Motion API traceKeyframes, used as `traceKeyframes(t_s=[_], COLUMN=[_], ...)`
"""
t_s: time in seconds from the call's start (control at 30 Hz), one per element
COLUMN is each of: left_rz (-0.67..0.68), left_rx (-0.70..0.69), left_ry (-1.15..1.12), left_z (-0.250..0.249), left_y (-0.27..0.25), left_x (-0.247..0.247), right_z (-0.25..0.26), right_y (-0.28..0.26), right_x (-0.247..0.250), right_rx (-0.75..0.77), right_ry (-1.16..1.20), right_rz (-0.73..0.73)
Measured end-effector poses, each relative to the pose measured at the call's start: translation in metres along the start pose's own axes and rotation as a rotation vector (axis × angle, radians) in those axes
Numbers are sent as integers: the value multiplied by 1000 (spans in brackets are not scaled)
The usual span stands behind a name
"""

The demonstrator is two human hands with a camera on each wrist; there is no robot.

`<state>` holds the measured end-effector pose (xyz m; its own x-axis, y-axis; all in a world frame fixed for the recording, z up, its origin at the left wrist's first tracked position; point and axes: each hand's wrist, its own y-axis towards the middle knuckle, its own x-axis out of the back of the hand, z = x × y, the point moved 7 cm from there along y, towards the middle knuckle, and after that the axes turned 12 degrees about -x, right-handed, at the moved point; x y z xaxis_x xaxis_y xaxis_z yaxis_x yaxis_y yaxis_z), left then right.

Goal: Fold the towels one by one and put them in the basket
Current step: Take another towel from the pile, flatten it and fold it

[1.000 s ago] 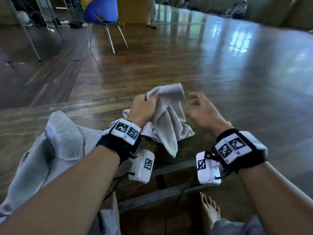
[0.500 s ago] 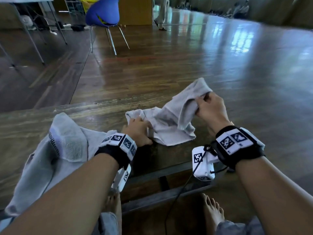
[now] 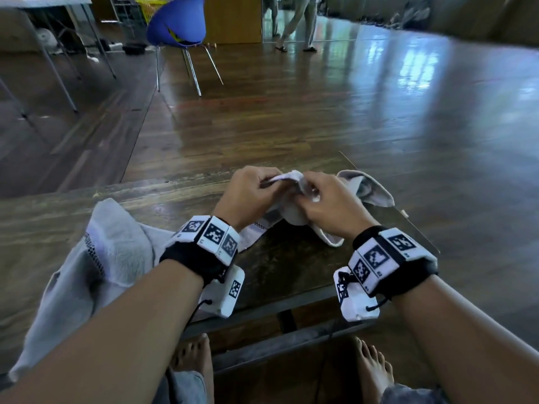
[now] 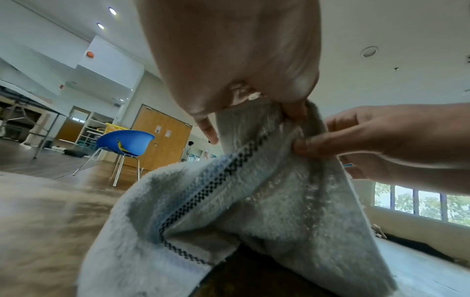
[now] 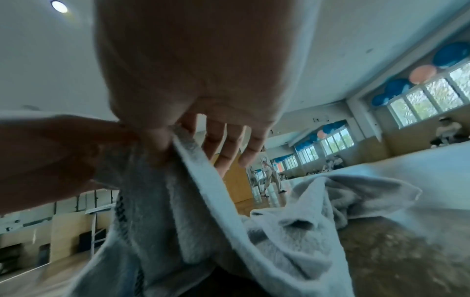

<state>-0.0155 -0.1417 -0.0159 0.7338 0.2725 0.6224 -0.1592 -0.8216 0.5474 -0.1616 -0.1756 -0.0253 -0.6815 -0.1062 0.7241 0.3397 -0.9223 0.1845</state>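
A small grey towel (image 3: 294,212) with a black checkered stripe hangs crumpled just above the dark wooden table (image 3: 280,272), one end trailing to the right. My left hand (image 3: 250,191) and my right hand (image 3: 323,199) meet at its top edge and both pinch it. In the left wrist view my left hand (image 4: 254,96) pinches the towel (image 4: 254,201) beside the stripe, with the right hand's fingers (image 4: 318,144) close by. In the right wrist view my right hand (image 5: 162,138) pinches the towel's hem (image 5: 203,180). No basket is in view.
A second, larger grey towel (image 3: 96,258) lies heaped on the table's left side under my left forearm. A blue chair (image 3: 178,27) stands on the wooden floor beyond. A person's legs (image 3: 294,24) show far back. My bare feet (image 3: 376,371) are under the table.
My hands were apart, the right lifting one end and the left pressing the other down. Now both have come together at the towel's top edge and the towel is bunched between them.
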Motion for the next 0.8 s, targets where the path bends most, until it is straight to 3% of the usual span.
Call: traceKeyframes(t_s=[0.17, 0.23, 0.33, 0.4, 0.5, 0.57, 0.7, 0.8], left_rz=[-119, -180, -228, -159, -86, -62, 185, 183], left_rx=[150, 224, 233, 137, 21, 20, 79, 120], left_ry=[146, 115, -3, -41, -128, -155, -34, 31], left_z=[31, 40, 34, 16, -4, -3, 12, 18], left_y=[-6, -9, -8, -4, 1, 2, -8, -12], left_x=[26, 31, 31, 23, 8, 3, -12, -13], right_z=[-19, -27, -19, -2, 20, 21, -8, -19], right_y=[13, 14, 8, 4, 0, 0, 9, 10], right_x=[35, 32, 13, 5, 10, 18, 40, 44], right_rx=[-148, -216, -168, -53, 67, 68, -72, -62], right_ry=[23, 6, -15, 68, 119, 124, 171, 160], right_rz=[-246, -184, 1, 69, -52, -139, -304, -247])
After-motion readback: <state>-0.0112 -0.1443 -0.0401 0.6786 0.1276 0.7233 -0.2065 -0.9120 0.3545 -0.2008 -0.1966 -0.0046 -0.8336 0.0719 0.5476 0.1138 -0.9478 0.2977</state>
